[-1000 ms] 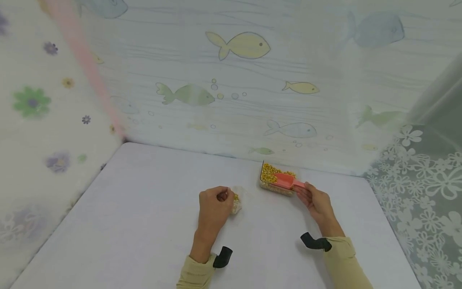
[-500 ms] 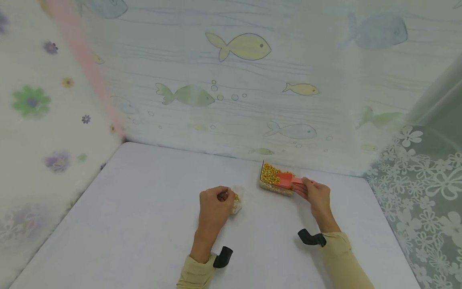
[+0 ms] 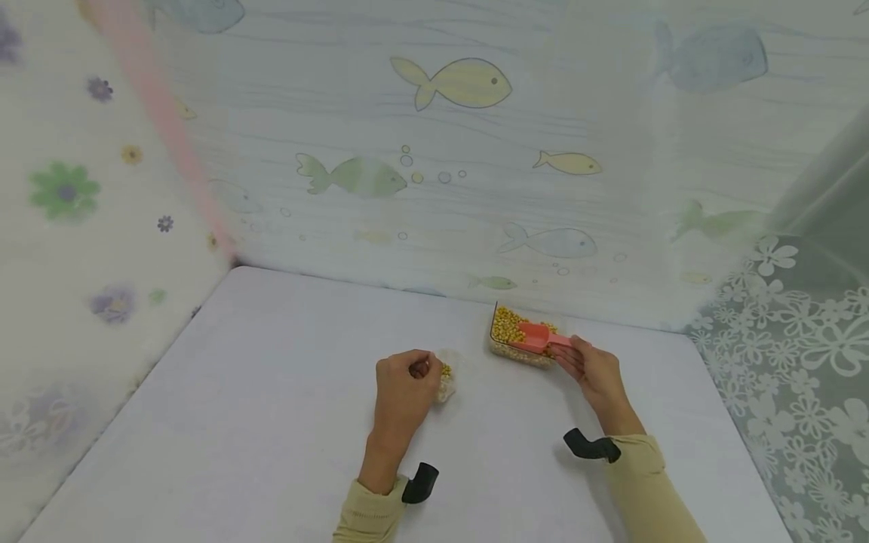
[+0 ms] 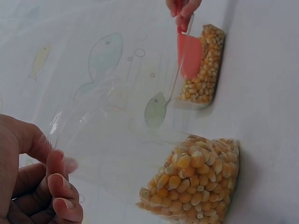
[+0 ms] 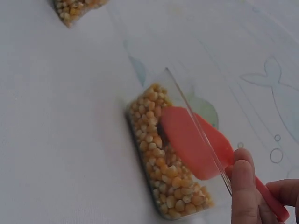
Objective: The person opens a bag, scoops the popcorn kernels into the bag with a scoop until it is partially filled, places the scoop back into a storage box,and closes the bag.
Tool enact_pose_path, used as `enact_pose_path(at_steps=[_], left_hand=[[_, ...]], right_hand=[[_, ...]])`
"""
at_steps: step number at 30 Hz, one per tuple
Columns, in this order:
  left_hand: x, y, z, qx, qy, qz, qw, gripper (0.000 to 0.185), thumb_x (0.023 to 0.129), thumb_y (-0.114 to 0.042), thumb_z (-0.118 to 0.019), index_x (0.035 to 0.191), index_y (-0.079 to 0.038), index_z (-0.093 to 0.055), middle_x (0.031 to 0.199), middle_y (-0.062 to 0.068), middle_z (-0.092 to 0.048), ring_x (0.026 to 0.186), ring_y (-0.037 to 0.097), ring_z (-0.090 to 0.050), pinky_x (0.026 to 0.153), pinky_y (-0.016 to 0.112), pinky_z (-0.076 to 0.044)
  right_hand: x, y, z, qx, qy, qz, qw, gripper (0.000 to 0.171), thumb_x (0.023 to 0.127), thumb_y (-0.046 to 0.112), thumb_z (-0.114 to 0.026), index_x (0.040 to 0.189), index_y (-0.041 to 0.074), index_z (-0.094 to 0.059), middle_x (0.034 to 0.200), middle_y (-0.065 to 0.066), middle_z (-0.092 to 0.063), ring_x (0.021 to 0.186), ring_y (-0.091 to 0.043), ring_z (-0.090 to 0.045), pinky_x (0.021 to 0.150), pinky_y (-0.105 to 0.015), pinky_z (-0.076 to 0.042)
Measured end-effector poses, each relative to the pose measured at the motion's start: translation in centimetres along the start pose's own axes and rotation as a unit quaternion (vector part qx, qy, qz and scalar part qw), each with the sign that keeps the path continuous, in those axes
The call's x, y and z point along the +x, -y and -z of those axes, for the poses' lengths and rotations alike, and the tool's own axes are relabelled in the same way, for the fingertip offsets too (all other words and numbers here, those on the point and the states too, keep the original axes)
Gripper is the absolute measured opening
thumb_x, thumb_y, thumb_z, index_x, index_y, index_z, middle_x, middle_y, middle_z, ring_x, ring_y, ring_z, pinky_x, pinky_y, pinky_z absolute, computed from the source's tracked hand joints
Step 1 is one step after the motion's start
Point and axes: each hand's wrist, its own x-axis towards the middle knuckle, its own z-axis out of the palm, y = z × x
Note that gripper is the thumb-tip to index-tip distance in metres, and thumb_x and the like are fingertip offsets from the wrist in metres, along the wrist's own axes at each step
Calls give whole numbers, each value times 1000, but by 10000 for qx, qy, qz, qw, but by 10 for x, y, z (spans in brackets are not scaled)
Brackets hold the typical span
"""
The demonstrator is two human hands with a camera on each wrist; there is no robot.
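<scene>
My left hand (image 3: 406,392) pinches the upper edge of a clear plastic bag (image 4: 105,154) between thumb and fingers. Corn kernels (image 4: 194,179) fill the bag's lower part, which rests on the table. My right hand (image 3: 599,378) grips the handle of a pink-red scoop (image 3: 536,338). The scoop's blade lies inside a clear rectangular container (image 3: 519,354) of corn kernels (image 5: 163,172), its front edge among the kernels in the right wrist view. How much corn the scoop carries is hard to tell.
A white-covered table (image 3: 271,422) holds both the bag and the container. Behind it hangs a fish-print curtain (image 3: 468,188), close to the container's back side. A flower-print sheet (image 3: 109,226) borders the left, and lace cloth (image 3: 801,362) the right.
The right hand and the scoop have shifted slightly to the right in the container, then a little back left. The left hand and the bag have stayed in place.
</scene>
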Motion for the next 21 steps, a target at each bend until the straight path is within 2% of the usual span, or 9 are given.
enact_pose_path(at_steps=[6,13,21], left_hand=[[1,2,0,91,8,-228,9997,14,87,4,-67,76,1,-75,56,1,-59,48,6,-51,48,23,-48],[2,1,1,50,15,-158,9999,14,87,4,-67,76,2,-75,57,1,-60,48,7,-51,48,24,-48],[5,-1,2,67,35,-95,9999,13,87,3,-67,76,2,-75,56,1,-60,48,7,-51,49,23,-48]], right_hand=[[0,0,5,779,220,-340,9961,25,107,14,-49,93,9,-68,85,-6,-78,84,-13,-77,82,-23,-58],[5,-6,13,1738,444,-660,9816,26,107,16,-48,94,7,-68,91,-11,-78,90,-16,-76,84,-23,-58],[9,-15,18,2375,715,-506,9674,26,107,18,-47,96,6,-68,93,-13,-78,90,-16,-76,83,-22,-58]])
